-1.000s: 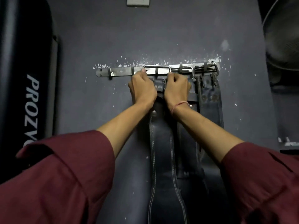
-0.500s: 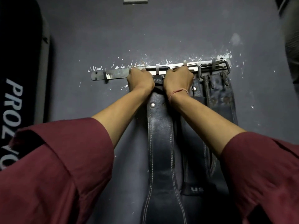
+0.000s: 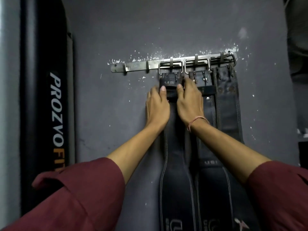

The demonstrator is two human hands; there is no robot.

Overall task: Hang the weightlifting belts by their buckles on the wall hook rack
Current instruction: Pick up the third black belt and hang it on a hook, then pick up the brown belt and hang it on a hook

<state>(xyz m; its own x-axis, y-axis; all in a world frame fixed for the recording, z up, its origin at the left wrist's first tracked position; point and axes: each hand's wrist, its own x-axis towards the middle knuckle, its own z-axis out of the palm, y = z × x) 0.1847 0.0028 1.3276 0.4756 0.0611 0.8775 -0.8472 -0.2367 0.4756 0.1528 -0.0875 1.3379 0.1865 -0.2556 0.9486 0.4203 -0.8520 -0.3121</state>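
Note:
A steel hook rack is screwed to a dark grey wall. Three black leather belts hang from its right half by their metal buckles. The leftmost belt hangs from a buckle over a hook. My left hand and my right hand grip that belt just below its buckle, thumbs on the strap loop. The middle belt and the right belt hang beside it, partly behind my right forearm.
Two bare hooks stand free on the rack's left end. A tall black padded bag with white lettering stands against the wall at the left. Dark equipment sits at the right edge.
Both hands slid down from the buckle at the rack to the strap below it. The buckle now hangs over its hook.

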